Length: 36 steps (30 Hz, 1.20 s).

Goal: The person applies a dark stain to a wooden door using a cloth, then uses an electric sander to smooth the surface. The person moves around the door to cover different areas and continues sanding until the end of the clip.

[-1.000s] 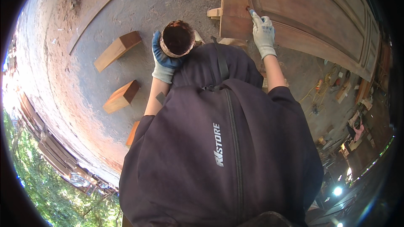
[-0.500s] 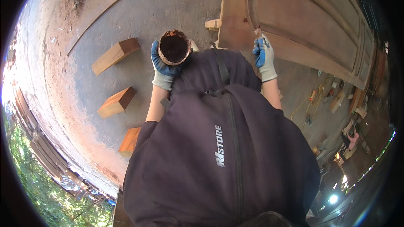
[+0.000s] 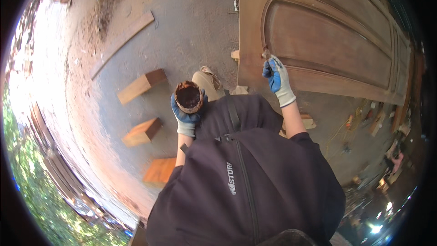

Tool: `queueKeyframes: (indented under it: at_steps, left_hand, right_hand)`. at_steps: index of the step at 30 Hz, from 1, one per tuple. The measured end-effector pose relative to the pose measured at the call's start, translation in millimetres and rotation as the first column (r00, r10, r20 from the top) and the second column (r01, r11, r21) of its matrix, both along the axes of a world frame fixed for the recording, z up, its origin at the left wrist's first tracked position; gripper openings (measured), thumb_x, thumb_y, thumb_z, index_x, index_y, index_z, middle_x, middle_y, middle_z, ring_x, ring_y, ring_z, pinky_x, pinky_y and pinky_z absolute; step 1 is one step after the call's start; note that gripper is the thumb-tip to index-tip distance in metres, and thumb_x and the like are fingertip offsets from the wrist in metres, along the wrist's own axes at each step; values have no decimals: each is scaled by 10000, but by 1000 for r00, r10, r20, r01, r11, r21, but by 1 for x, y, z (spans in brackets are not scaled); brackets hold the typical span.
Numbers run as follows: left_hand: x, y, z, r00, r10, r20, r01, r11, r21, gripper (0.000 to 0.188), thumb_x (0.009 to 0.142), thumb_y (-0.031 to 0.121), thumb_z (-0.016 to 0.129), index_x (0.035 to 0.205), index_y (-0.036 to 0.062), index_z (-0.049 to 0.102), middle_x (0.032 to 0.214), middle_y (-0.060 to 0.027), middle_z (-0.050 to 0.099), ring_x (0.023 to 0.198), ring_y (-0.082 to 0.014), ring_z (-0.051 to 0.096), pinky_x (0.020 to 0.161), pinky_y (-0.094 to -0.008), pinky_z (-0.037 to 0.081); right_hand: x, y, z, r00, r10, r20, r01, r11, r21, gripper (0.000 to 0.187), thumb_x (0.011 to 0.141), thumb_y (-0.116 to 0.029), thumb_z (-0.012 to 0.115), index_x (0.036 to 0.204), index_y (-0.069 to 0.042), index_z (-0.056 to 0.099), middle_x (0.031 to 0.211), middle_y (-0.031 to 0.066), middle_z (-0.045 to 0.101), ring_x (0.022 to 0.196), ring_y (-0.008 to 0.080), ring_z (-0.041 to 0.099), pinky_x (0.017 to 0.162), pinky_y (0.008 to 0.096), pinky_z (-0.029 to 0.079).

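Brown wood forms the broad door at the front right, its moulded face turned up toward the view. Gloved in pale knit and blue, the right hand pinches a small brown-tipped tool, too blurred to tell its kind. Its tip is over the door beside the rounded moulding of one recess; whether it touches the wood, I cannot tell. Likewise gloved, the left hand is cupped around a can, gripping it in front of the dark jacket. Brown crust coats the can's rim, and dark stuff lies inside, the mouth facing up. Beyond it, a beige shoe stands on the floor, between can and door. Three wooden blocks lie spaced in a row to the left, well apart from the door, with a long plank farther forward. Pale wood ends show just beside the door's left edge.
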<state>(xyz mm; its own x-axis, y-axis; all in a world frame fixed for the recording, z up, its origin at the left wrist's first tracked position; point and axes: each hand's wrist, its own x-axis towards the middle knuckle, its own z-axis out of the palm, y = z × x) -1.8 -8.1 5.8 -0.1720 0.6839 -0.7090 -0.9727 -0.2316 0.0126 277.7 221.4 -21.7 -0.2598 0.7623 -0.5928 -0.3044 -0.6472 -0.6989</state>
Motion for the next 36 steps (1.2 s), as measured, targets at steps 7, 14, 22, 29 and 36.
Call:
queueKeyframes:
  at_steps: [7,14,22,29,36]
  left_hand:
    - [-91,66,-37,982,-184,40,184,983,19,650,852,574,620,1331,137,579,1325,-176,598,1230,-472,527,1035,-629,437]
    - [-221,158,-34,947,-312,73,312,950,8,636,851,546,637,1328,128,590,1335,-156,596,1251,-421,523,1081,-613,410]
    - [-339,252,-55,863,-504,27,504,861,-71,731,812,562,676,1364,99,556,1367,-223,548,1267,-422,503,1079,-593,427]
    - [-325,325,-42,802,-586,118,592,805,-24,668,809,530,678,1294,75,609,1306,-181,612,1280,-418,502,1087,-579,430]
    - [-311,363,-37,843,-537,-39,520,831,-198,607,818,492,680,1262,80,635,1299,-174,625,1276,-418,509,1107,-593,408]
  right_hand:
    - [-74,-7,-30,992,-101,-74,95,992,-78,297,1019,-262,599,1251,-76,581,943,67,715,805,164,696,705,294,569]
    - [-220,8,-18,993,-76,-86,68,993,-95,239,1027,-254,590,1184,-75,602,1048,74,703,918,178,697,837,320,561]
    - [-263,31,0,957,-288,30,288,957,23,254,1013,-226,615,1163,-21,606,1051,62,675,974,159,657,895,293,527]
    - [-201,70,-12,785,-580,216,545,813,205,282,1030,-256,582,1178,-16,603,1178,106,681,1095,210,663,952,344,525]
    - [-175,182,-20,184,-536,824,-4,838,546,253,999,-279,579,1120,-60,614,1314,163,617,1247,328,566,1066,485,425]
